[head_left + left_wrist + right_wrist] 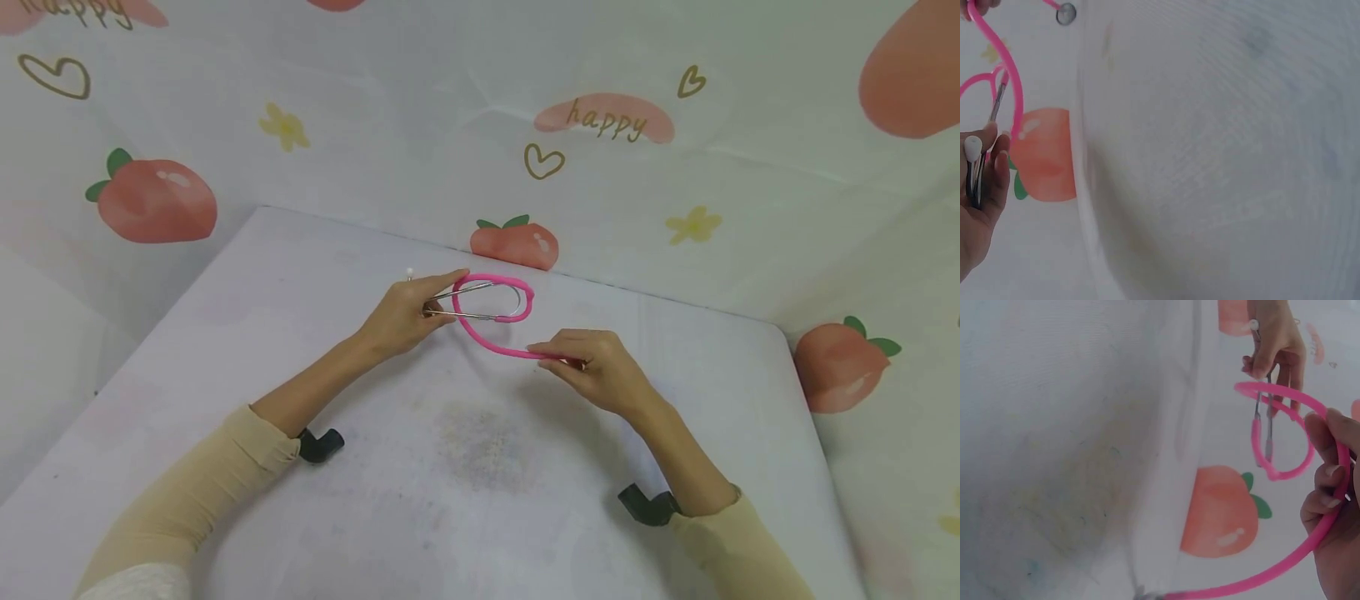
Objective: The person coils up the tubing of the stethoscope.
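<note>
A stethoscope with pink tubing [487, 342] and metal ear tubes is held up between both hands. My left hand [399, 318] grips the ear tubes near their ends, where a white ear tip [972, 147] stands out past the fingers. From there the pink tubing bends back and loops round the metal tubes. Farther along, my right hand [600, 367] pinches the tubing, with thumb and fingers around it in the right wrist view. The round metal chest piece [1066, 14] hangs at the tubing's far end, seen at the top of the left wrist view.
Beneath the hands is a white-covered table [420, 517] with a faint grey smudge. A white backdrop [420, 125] printed with peaches, hearts and flowers stands behind and beside it. Black curved pieces [322, 447] sit at both forearms by the beige sleeves.
</note>
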The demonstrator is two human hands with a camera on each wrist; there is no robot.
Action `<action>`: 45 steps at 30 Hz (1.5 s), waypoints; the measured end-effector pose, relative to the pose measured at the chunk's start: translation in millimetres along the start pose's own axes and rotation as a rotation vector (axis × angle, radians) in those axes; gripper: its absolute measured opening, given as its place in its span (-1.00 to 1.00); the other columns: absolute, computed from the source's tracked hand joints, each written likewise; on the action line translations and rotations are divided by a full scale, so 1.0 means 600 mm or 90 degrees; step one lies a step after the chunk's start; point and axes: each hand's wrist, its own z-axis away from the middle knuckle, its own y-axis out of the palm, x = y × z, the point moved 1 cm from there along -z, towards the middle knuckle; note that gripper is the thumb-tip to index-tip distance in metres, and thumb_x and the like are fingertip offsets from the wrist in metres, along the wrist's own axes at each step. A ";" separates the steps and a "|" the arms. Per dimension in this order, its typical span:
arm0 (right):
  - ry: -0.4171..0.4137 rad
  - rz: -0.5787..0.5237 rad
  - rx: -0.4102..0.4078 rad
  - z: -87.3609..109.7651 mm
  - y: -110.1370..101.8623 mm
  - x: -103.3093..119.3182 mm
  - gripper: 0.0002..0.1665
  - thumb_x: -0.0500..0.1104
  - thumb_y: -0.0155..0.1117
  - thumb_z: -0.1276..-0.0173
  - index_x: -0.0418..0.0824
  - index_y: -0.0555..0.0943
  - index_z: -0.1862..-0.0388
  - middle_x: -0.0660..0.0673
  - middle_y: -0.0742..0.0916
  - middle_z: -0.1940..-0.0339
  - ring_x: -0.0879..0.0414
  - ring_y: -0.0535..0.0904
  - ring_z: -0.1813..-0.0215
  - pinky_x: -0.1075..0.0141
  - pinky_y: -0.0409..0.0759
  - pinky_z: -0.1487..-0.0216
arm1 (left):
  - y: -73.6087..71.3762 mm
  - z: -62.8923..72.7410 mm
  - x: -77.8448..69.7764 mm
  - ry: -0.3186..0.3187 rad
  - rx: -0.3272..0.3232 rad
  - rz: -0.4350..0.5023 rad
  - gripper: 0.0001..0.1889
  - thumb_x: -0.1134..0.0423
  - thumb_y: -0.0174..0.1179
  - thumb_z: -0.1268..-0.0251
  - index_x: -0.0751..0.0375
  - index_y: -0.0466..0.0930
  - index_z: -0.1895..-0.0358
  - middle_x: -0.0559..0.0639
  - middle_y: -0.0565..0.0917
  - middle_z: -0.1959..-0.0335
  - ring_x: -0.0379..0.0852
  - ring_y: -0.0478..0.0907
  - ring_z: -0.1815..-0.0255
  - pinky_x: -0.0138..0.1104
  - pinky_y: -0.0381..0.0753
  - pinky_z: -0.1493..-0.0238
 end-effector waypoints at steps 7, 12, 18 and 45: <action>-0.026 0.000 -0.006 -0.006 -0.006 0.005 -0.64 -0.36 0.53 -0.12 -0.22 0.77 0.06 0.06 0.75 0.36 0.28 0.37 0.52 0.51 0.34 0.56 | 0.001 0.002 0.003 -0.006 0.032 -0.004 -0.19 0.45 0.46 -0.07 -0.02 0.40 -0.45 0.06 0.61 -0.23 -0.13 0.70 0.38 -0.29 0.71 0.20; -0.038 -0.006 -0.023 -0.013 -0.012 0.010 -0.67 -0.38 0.52 -0.13 -0.22 0.78 0.08 0.06 0.75 0.36 0.28 0.40 0.49 0.53 0.35 0.54 | 0.004 0.005 0.005 -0.022 0.063 -0.014 -0.20 0.45 0.46 -0.08 -0.04 0.40 -0.44 0.05 0.62 -0.22 -0.17 0.66 0.40 -0.33 0.69 0.22; -0.052 -0.027 -0.038 -0.020 -0.019 0.012 -0.69 -0.41 0.50 -0.13 -0.20 0.79 0.12 0.06 0.73 0.40 0.29 0.43 0.48 0.52 0.38 0.52 | 0.010 0.009 0.004 -0.029 0.089 -0.042 -0.22 0.42 0.46 -0.11 0.01 0.39 -0.45 0.03 0.60 -0.23 -0.14 0.65 0.35 -0.32 0.69 0.21; -0.069 -0.044 -0.080 -0.065 -0.046 0.011 -0.70 -0.44 0.52 -0.08 -0.25 0.78 0.17 0.00 0.75 0.40 0.26 0.41 0.51 0.50 0.39 0.52 | 0.027 0.015 -0.007 0.030 0.170 -0.013 -0.26 0.40 0.44 -0.14 -0.09 0.43 -0.42 -0.01 0.65 -0.19 -0.20 0.68 0.25 -0.36 0.68 0.12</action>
